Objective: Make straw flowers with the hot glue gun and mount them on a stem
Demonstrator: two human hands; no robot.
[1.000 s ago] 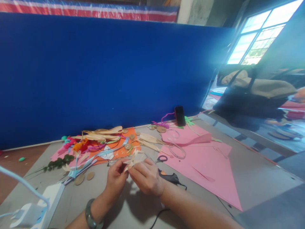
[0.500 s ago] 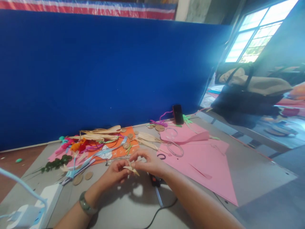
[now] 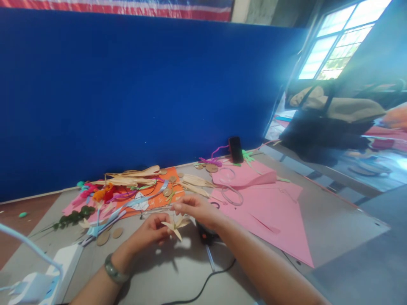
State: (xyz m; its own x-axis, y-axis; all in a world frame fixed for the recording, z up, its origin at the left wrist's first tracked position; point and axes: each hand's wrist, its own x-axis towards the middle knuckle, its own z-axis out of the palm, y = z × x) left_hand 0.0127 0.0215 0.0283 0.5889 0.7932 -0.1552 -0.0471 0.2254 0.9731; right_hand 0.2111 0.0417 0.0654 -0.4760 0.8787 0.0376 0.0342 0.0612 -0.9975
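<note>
Centrally, pale flower (image 3: pixel 175 226): between the hands, petals spread, one side at the left fingertips.
Left hand (image 3: pixel 151 231): pinched on the flower; a light grip should spare the thin petals.
Right hand (image 3: pixel 199 211): apart from the left, fingers curled just above the flower; contact cannot be told. Any petal is best handled near its base.
Glue gun (image 3: pixel 204 237): partly under the right wrist; best kept clear of.
</note>
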